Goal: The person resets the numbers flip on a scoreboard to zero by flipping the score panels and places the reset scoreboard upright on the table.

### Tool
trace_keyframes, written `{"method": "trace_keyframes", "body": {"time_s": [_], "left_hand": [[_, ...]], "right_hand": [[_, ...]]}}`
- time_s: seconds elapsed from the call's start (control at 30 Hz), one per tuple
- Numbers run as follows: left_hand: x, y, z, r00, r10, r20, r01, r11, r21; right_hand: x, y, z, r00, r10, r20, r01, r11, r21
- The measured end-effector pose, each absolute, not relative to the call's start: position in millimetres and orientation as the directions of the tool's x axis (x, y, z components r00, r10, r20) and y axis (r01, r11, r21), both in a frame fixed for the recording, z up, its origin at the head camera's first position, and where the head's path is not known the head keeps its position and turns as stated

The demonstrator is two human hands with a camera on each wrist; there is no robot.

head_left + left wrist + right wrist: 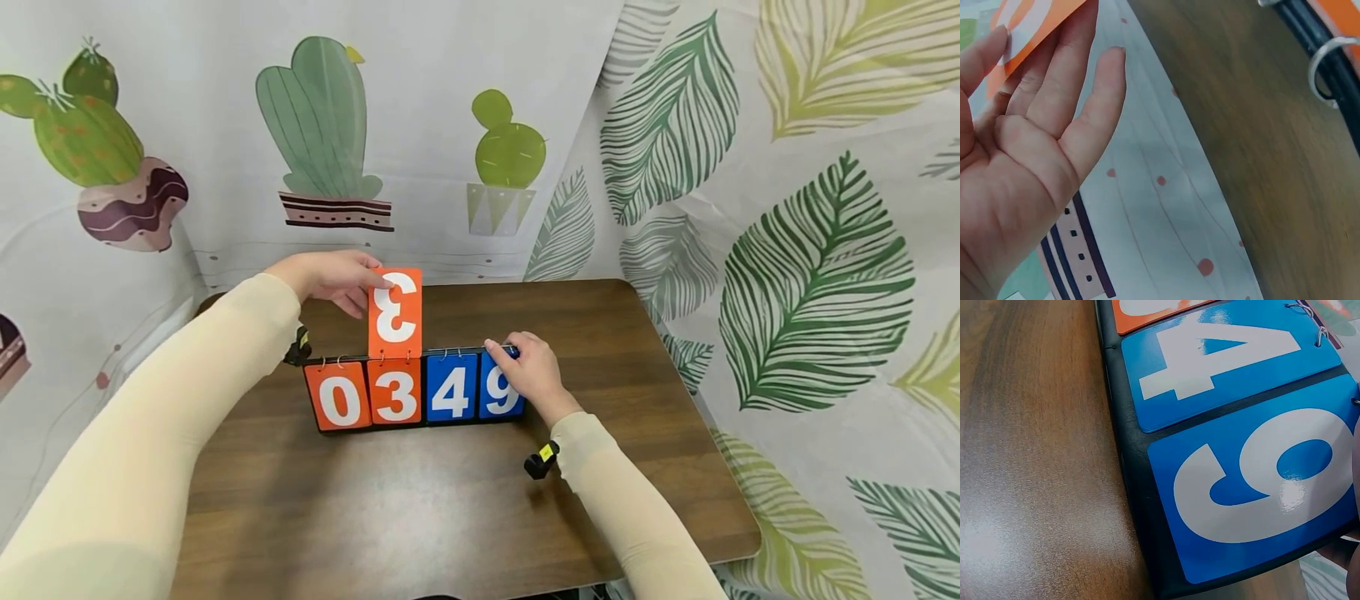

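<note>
A flip scoreboard [422, 427] stands on the table, showing orange cards 0 and 3 and blue cards 4 and 9. My left hand [337, 279] pinches the top of a raised orange number card [411, 337], thumb in front and fingers behind. That card stands above the board on its rings, its white 3 upside down. In the left wrist view, part of the card [1041, 28] shows between thumb and fingers. My right hand [538, 375] grips the board's top right corner, beside the blue 9 card [1210, 562]. Only a sliver of that hand appears in the right wrist view.
The brown wooden table [420, 517] extends around the scoreboard. Behind it hangs a pale curtain [435, 100] printed with cacti, and leaf-patterned cloth [675, 267] covers the right side. Each wrist wears a small black camera [537, 465].
</note>
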State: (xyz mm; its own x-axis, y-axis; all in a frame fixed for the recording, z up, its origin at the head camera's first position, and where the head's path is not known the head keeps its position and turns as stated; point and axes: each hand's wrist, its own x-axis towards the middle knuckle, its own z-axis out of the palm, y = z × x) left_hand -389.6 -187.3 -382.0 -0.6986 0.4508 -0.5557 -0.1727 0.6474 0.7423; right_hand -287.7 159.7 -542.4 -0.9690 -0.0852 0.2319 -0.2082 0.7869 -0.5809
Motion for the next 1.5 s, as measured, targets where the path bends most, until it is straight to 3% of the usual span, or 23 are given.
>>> {"method": "trace_keyframes", "body": {"time_s": [0.27, 0.73, 1.0, 1.27, 1.5], "left_hand": [[-367.5, -191.1, -370.6, -0.678, 0.525, -0.514, -0.101, 0.626, 0.773], [-307.1, -195.3, -374.7, -0.743, 0.612, -0.271, 0.271, 0.645, 0.714], [-261.3, -193.4, -408.8, -0.823, 0.567, -0.032, 0.419, 0.645, 0.639], [-225.1, -189.7, -447.6, -0.882, 0.468, 0.052, 0.392, 0.667, 0.634], [-206.1, -184.9, -475.6, -0.870, 0.437, 0.229, 0.481, 0.647, 0.591]], "right_hand": [[-288.7, 161.5, -544.0, -0.972, -0.077, 0.223, -0.196, 0.791, -0.579], [-287.8, 158.8, -543.4, -0.973, -0.074, 0.217, -0.191, 0.787, -0.587], [-287.2, 158.8, -542.9, -0.974, -0.080, 0.210, -0.189, 0.796, -0.575], [-286.6, 158.3, -543.1, -0.976, -0.077, 0.205, -0.185, 0.792, -0.582], [-287.6, 159.1, -545.7, -0.974, -0.069, 0.218, -0.186, 0.793, -0.580]]}}
